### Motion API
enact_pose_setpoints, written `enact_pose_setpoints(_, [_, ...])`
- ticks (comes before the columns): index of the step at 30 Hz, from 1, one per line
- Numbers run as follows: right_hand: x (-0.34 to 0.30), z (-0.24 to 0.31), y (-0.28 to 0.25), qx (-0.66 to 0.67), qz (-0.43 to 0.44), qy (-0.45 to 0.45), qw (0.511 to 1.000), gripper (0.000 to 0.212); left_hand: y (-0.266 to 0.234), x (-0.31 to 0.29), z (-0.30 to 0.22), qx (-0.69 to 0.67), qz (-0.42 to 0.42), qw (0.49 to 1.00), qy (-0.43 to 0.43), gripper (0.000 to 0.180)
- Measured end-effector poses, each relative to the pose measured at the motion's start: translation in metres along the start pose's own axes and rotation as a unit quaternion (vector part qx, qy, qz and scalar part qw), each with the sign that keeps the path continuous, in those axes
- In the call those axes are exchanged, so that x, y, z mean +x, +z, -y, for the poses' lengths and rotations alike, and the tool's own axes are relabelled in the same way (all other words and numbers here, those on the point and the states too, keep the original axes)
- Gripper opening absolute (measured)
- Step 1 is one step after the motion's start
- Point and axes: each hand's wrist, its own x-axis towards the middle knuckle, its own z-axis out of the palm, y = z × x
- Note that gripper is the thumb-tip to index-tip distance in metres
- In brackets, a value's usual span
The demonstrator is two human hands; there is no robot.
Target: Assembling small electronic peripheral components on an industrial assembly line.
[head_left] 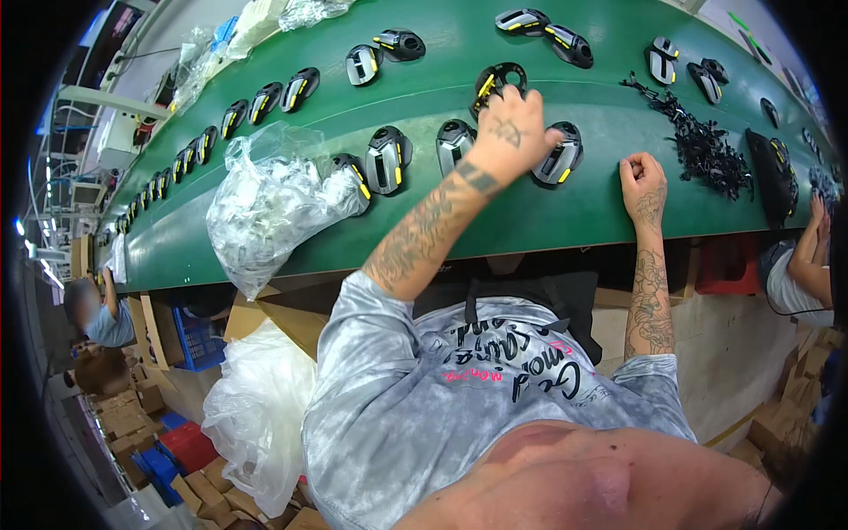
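Note:
My left hand (515, 132) reaches across the green work table, its fingers closed on the edge of a black-and-yellow housing (488, 87) that has a round opening. Beside that wrist lie a grey-and-black housing with yellow trim (558, 159) on the right and a similar housing (453, 141), partly covered by the arm, on the left. My right hand (645, 187) rests on the table with curled fingers; whatever is inside them, if anything, is hidden. Just right of it spreads a heap of small black parts (707, 146).
Left of my arms, a clear plastic bag (265, 208) of small transparent pieces sits at the table's near edge. More housings (300, 88) run in a row along the green table (353, 238). A black bag-like item (770, 181) lies at right, near another person's hands (817, 221).

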Motion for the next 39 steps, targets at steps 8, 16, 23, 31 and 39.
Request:
enact_pose_setpoints(8, [0.008,0.008,-0.001,0.001,0.005,0.041,0.999,0.018,0.001,0.116,0.083,0.123,-0.076,0.988,0.061,0.05])
enact_pose_setpoints(16, [0.013,0.019,-0.002,0.014,0.005,0.035,0.999,0.016,-0.067,0.151,0.249,0.139,0.015,0.962,-0.233,0.068])
enact_pose_setpoints(23, [0.011,0.015,-0.004,0.017,0.006,0.059,0.998,0.014,-0.051,0.153,0.246,0.193,-0.025,0.957,-0.215,0.06])
enact_pose_setpoints(31, [0.018,0.015,0.0,0.027,0.003,0.059,0.998,0.013,-0.044,0.145,0.269,0.278,-0.069,0.944,-0.165,0.065])
enact_pose_setpoints(39, [0.014,0.006,-0.004,-0.006,0.0,0.032,0.999,0.014,-0.048,0.151,0.265,0.276,-0.046,0.944,-0.174,0.081])
